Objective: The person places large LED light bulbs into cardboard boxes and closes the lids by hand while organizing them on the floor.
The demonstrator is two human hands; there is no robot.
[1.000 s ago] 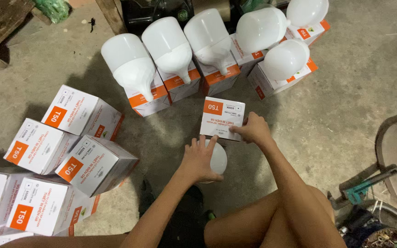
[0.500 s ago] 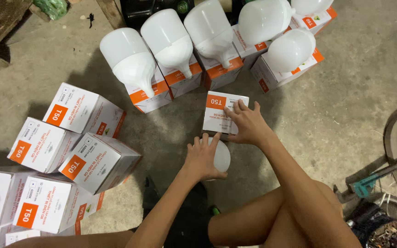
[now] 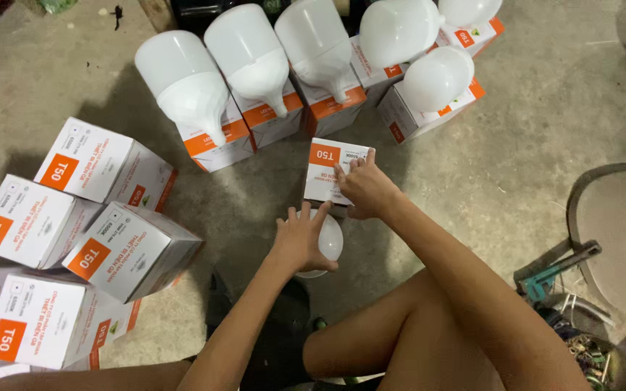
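My left hand (image 3: 301, 240) rests over a large white bulb (image 3: 330, 239) lying on the concrete floor in front of my legs. My right hand (image 3: 365, 188) presses on a white and orange box (image 3: 324, 168) standing just beyond the bulb, fingers spread over its top face. Hand and box hide the bulb's neck, so I cannot tell whether it sits inside the box.
Several white bulbs (image 3: 182, 87) stand on their orange and white boxes (image 3: 219, 141) in a row at the back. A pile of closed boxes (image 3: 96, 246) lies at the left. Tools and a round metal part (image 3: 603, 217) lie at the right.
The camera has tilted a little, so everything sits lower and nearer. My right hand has slid further onto the box top; my left hand stays on the bulb.
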